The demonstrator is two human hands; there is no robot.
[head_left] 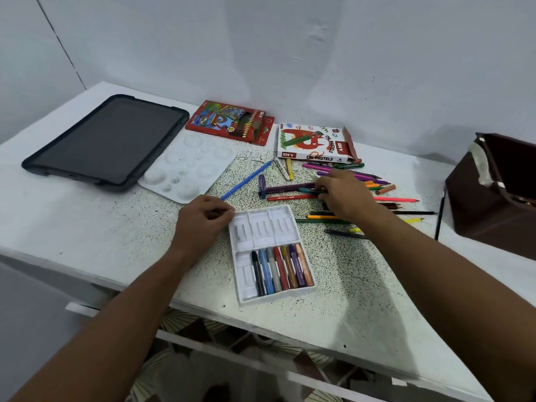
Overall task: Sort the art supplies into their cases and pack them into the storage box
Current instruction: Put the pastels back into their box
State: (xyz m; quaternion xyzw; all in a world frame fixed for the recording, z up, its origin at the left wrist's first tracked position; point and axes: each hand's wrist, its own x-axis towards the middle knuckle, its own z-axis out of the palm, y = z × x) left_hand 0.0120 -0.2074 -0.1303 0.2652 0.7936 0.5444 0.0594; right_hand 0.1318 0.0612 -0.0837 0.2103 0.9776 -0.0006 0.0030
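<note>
In the head view, the left hand (203,220) rests on the table (87,227) with its fingers curled loosely, touching the far left corner of the white pastel tray (246,227). I cannot tell if it pinches the tray edge or only leans on it. The near row of this tray holds seven oil pastels (282,268), side by side; the far row has no pastels in it.

The right hand (343,195) is further away and to the right, over the loose pile of pencils and pastels (377,187). Its fingertips pinch a teal pastel (309,190) that lies in the pile.

Beyond the pile stands the oil pastels box (313,145), and left of it the red pencil box (229,121). The brown storage box (493,192) is at the right edge of the table.
</note>
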